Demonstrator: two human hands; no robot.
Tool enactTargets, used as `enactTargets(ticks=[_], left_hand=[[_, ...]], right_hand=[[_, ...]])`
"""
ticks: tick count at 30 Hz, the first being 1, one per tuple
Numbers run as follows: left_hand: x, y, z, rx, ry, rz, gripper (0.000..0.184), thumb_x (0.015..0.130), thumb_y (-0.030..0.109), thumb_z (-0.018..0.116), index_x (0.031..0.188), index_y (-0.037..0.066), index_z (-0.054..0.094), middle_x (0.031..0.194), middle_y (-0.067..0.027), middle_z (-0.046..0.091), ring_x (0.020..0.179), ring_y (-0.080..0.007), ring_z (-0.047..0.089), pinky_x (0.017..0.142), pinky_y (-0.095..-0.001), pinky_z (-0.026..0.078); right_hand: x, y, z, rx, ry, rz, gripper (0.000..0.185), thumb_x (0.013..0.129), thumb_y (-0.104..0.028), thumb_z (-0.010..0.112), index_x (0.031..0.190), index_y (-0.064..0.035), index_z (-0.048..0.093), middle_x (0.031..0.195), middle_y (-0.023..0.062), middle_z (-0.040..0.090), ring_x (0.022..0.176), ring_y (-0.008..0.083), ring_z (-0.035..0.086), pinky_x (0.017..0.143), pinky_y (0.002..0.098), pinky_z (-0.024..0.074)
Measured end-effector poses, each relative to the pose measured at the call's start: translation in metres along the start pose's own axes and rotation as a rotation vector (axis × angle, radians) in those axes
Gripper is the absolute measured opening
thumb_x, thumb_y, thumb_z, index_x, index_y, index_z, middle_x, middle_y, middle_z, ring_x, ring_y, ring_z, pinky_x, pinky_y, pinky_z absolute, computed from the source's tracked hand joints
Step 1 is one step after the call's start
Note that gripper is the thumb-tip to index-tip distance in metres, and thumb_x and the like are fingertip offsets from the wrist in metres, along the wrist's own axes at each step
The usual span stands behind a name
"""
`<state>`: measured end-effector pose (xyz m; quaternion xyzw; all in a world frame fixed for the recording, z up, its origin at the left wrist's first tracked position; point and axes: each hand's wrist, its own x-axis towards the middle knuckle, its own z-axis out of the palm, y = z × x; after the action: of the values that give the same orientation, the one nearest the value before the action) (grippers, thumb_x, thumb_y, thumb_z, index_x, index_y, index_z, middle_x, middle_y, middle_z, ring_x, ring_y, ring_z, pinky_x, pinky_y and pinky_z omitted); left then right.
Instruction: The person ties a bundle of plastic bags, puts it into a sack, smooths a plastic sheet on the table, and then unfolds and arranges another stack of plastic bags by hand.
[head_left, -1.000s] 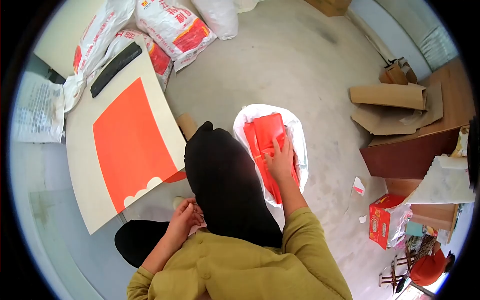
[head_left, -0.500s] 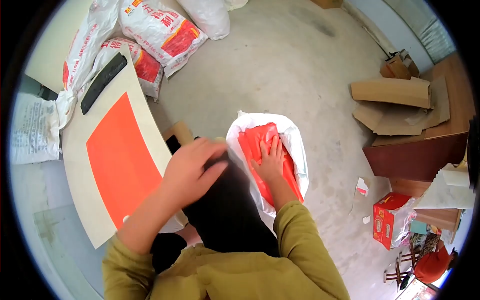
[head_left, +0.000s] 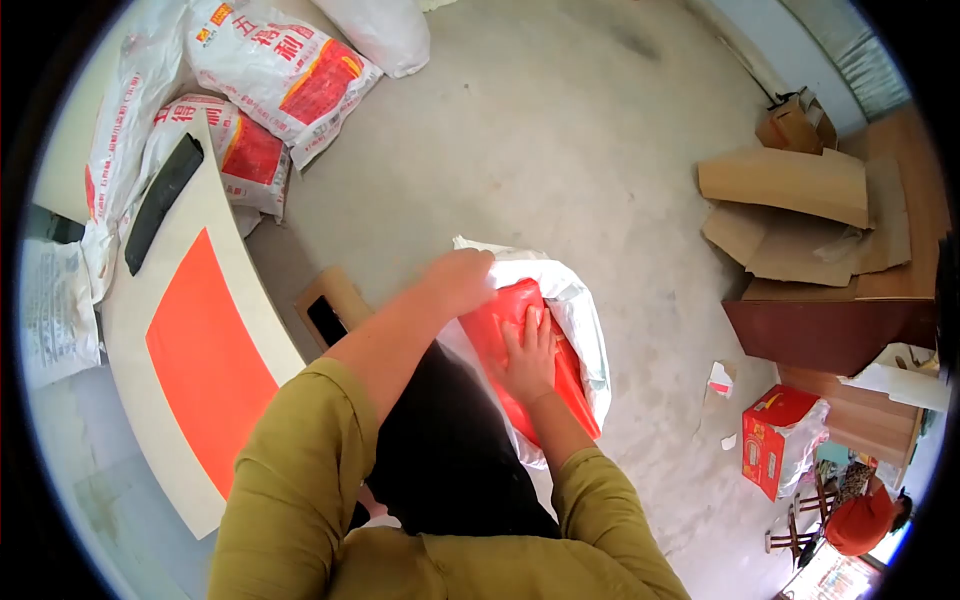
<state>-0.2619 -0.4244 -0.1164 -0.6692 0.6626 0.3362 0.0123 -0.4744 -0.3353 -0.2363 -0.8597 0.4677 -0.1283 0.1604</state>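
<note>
A white sack [head_left: 592, 335] stands open-topped on the floor in front of my legs, with glossy red plastic [head_left: 515, 300] filling its mouth. My right hand [head_left: 527, 358] lies on the red plastic, its fingers spread. At the sack's far left rim, my left hand [head_left: 460, 283] is closed on the white edge; its fingertips are partly hidden and slightly blurred. To my left, an orange-red sheet [head_left: 215, 360] lies on a pale tabletop [head_left: 130, 385], near a dark curved strip [head_left: 165, 200].
Printed white sacks [head_left: 285, 75] are heaped at the upper left. A cardboard box [head_left: 335, 300] holding a dark item sits beside the table. Flattened cardboard [head_left: 785, 190] rests on brown furniture [head_left: 820, 325] at right. A red carton [head_left: 775, 440] and a person in red [head_left: 860, 520] are lower right.
My left hand has moved from above my leg forward and right to the sack's rim. My right hand stays on the red plastic. The view has shifted slightly.
</note>
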Motion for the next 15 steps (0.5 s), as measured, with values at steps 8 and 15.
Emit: enactTargets(ticks=[8, 15], left_hand=[[0.003, -0.003, 0.018, -0.129, 0.409, 0.019, 0.016, 0.088, 0.011, 0.063, 0.103, 0.004, 0.062, 0.103, -0.0169, 0.066, 0.100, -0.0395, 0.062, 0.082, -0.0486, 0.051], [-0.003, -0.011, 0.021, -0.152, 0.469, 0.110, 0.017, 0.084, 0.010, 0.064, 0.101, 0.006, 0.064, 0.102, -0.0151, 0.066, 0.098, -0.0389, 0.062, 0.082, -0.0477, 0.051]], right_hand=[[0.035, 0.005, 0.006, -0.018, -0.110, 0.077, 0.075, 0.083, -0.045, 0.073, 0.148, -0.0190, 0.048, 0.154, 0.0187, 0.037, 0.142, 0.0461, 0.033, 0.111, 0.0634, 0.0336], [0.055, 0.007, 0.016, -0.015, -0.147, 0.214, 0.075, 0.089, -0.047, 0.066, 0.153, -0.0180, 0.041, 0.152, 0.0148, 0.041, 0.140, 0.0376, 0.038, 0.115, 0.0557, 0.0334]])
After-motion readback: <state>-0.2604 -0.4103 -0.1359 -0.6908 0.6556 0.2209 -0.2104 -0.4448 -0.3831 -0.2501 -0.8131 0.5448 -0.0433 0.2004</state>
